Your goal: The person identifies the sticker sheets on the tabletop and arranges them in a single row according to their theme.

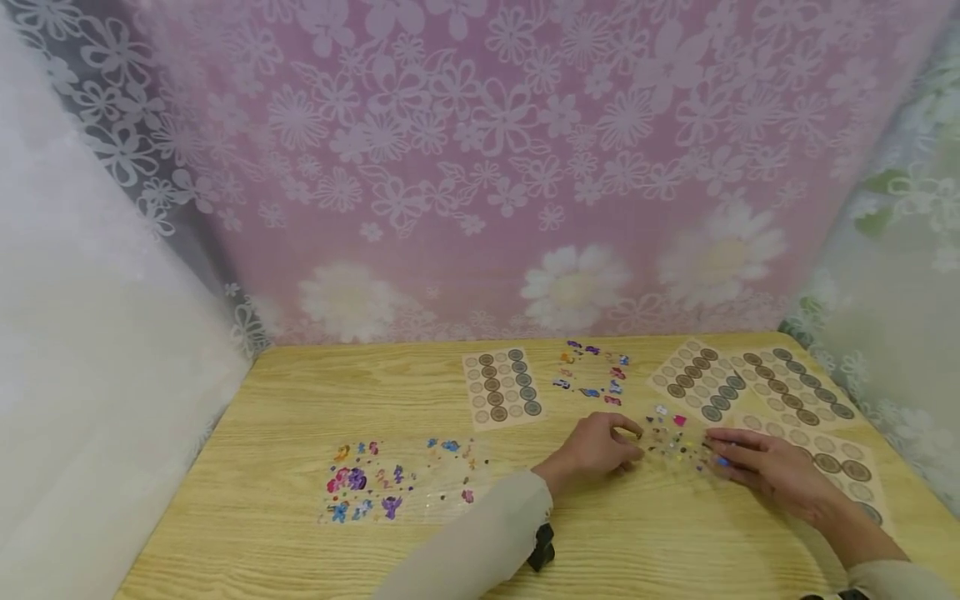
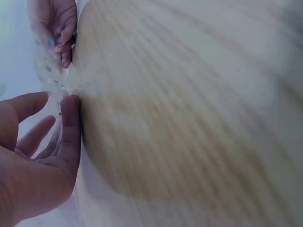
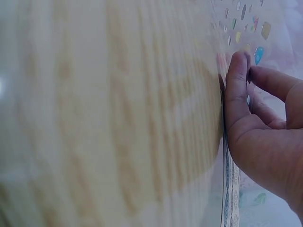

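Note:
Between the two hands is a clear sticker sheet [image 1: 678, 446] dotted with small coloured gem-like shapes. My right hand [image 1: 776, 475] pinches its right edge between thumb and fingers; in the right wrist view the fingertips [image 3: 239, 61] meet near a blue shape. At the opposite edge, my left hand [image 1: 596, 446] holds the sheet with curled fingers and thumb. The left wrist view shows that hand [image 2: 42, 156] close to the tabletop, the see-through film [image 2: 47, 71] stretching from its fingertips toward the right hand. The film's exact edge is hard to make out.
Two clear sheets of colourful pony-like stickers [image 1: 363, 479] lie at the left of the wooden table [image 1: 270, 417], another sticker sheet [image 1: 592, 375] at the back. Beige sheets with round coin-like prints lie at the back middle [image 1: 502, 387] and right [image 1: 795, 387]. Flowered curtains [image 1: 480, 167] surround the table.

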`<state>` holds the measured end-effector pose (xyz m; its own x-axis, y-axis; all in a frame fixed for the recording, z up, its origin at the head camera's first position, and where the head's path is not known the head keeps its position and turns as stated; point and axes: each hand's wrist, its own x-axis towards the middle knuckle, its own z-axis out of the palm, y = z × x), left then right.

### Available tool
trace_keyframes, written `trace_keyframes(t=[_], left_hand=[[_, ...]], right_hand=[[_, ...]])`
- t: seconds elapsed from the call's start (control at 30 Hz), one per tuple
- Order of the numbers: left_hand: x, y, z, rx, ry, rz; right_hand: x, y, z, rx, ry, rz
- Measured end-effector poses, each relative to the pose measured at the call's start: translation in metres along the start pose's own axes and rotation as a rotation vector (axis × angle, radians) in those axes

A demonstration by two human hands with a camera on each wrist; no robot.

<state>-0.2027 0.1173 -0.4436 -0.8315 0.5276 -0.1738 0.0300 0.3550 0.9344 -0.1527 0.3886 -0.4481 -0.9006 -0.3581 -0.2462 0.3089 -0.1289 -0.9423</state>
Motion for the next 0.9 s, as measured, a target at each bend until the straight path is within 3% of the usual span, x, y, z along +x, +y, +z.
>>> trace_keyframes(t=[0.2,0.33,0.47,0.73,0.9], left_hand=[[0.008,-0.004,0.004,-0.285,-0.035,-0.039],[0.011,-0.006,0.007,-0.373,-0.020,-0.057],[0.013,-0.005,0.009,-0.402,-0.030,-0.042],[0.014,-0.004,0.012,-0.358,-0.065,0.048],[0.015,-0.004,0.013,-0.382,-0.097,0.099]], right_hand=[[0.001,0.000,-0.001,0.005,-0.006,0.003],[0.000,0.001,-0.001,0.008,-0.016,0.009],[0.001,0.000,-0.001,-0.006,-0.010,0.002],[0.001,0.000,0.001,-0.016,0.019,0.026],[0.000,0.001,0.002,-0.027,0.022,0.026]])
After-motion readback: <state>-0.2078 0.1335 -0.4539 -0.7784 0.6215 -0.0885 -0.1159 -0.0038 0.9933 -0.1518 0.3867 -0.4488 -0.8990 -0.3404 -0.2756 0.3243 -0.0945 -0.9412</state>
